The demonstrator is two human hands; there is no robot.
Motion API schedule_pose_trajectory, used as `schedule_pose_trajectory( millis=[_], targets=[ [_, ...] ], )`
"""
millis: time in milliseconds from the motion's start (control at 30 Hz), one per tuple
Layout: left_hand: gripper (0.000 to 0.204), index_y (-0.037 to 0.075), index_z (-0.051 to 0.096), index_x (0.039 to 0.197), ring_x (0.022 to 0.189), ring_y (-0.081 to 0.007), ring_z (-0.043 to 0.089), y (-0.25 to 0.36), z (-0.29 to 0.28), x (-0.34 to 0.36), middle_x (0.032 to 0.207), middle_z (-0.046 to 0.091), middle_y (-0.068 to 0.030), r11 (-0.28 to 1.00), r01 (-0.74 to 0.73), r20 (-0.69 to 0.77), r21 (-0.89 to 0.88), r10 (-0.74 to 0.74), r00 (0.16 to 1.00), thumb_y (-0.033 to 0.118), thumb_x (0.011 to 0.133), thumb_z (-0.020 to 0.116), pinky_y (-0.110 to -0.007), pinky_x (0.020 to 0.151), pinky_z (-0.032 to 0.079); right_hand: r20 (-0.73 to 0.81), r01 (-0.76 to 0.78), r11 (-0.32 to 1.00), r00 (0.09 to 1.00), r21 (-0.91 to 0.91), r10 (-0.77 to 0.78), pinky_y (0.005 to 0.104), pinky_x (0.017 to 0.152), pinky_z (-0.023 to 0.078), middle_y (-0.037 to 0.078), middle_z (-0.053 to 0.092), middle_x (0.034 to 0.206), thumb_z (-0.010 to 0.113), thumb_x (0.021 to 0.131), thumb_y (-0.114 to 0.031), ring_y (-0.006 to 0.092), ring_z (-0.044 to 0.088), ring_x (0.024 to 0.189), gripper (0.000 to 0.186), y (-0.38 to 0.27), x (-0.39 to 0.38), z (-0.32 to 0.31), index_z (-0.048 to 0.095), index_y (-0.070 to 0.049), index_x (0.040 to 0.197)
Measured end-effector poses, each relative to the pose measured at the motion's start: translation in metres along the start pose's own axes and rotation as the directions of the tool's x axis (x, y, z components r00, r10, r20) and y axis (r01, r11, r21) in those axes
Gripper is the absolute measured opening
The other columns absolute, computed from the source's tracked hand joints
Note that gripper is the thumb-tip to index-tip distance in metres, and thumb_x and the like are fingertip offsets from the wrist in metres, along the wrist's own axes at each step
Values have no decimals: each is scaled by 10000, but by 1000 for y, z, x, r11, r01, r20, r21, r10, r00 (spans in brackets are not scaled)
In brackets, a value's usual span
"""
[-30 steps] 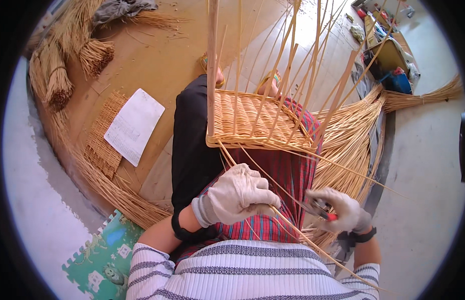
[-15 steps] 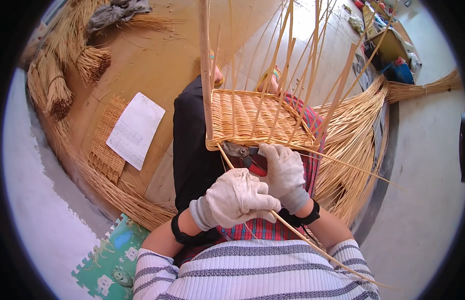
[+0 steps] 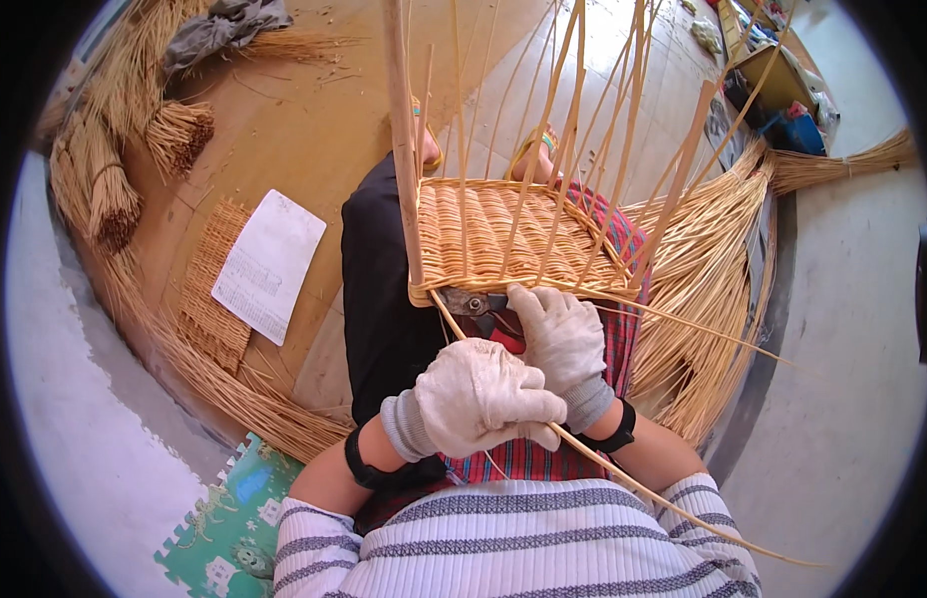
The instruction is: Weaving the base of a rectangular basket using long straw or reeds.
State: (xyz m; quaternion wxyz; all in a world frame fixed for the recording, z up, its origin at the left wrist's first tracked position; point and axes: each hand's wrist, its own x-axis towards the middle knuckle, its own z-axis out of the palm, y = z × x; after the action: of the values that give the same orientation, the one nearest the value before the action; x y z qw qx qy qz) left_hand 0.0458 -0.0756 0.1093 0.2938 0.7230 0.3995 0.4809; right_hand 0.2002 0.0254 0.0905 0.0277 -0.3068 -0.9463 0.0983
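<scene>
A woven wicker piece (image 3: pixel 503 231) with tall upright stakes and rods rests over my lap. My left hand (image 3: pixel 478 399), in a white glove, is closed on a long pale reed (image 3: pixel 643 478) that runs from the piece's near left corner down past my body. My right hand (image 3: pixel 558 334), also gloved, grips pruning shears (image 3: pixel 468 304), whose metal head sits at the near edge of the weaving by that reed. My fingers partly hide the red handles, and the blade tips are hard to make out.
Reed bundles (image 3: pixel 110 184) and a grey cloth (image 3: pixel 224 35) lie at left, with a paper sheet (image 3: pixel 266 264) on a woven mat (image 3: pixel 209 289) and a green foam mat (image 3: pixel 229 518). Loose reeds (image 3: pixel 693 329) fan out at right; bins and bags (image 3: pixel 792 120) stand behind.
Since a second ago, my right hand has moved left and up with the shears to the weaving's near edge. My left hand has kept its grip on the reed, shifting slightly.
</scene>
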Motion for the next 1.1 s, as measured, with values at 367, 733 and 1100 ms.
schedule_pose_trajectory(
  millis=[367,733,1100],
  targets=[
    [295,178,713,1153,694,-239,681,24,12,19,737,614,-4,999,19,158,29,-23,987,268,876,759,-375,592,512,155,174,968,967,183,-203,452,702,536,100,626,914,824,755,-339,308,672,857,498,26,3,-4,645,-109,1159],
    [293,11,655,1305,745,-146,626,9,46,26,846,649,-61,884,456,-75,-104,-464,883,5,1032,548,-278,685,508,44,-547,623,770,559,637,403,1044,496,210,651,1299,845,823,-468,332,642,1215,833,219,-193,63,506,-38,1451],
    [362,-24,648,1322,755,-120,626,4,67,58,872,656,-64,880,475,-33,-17,-475,879,-73,995,502,-276,718,522,-313,-496,735,684,463,659,428,963,541,181,734,1194,833,858,-493,313,695,1102,705,349,-216,69,637,-41,1362]
  ],
)
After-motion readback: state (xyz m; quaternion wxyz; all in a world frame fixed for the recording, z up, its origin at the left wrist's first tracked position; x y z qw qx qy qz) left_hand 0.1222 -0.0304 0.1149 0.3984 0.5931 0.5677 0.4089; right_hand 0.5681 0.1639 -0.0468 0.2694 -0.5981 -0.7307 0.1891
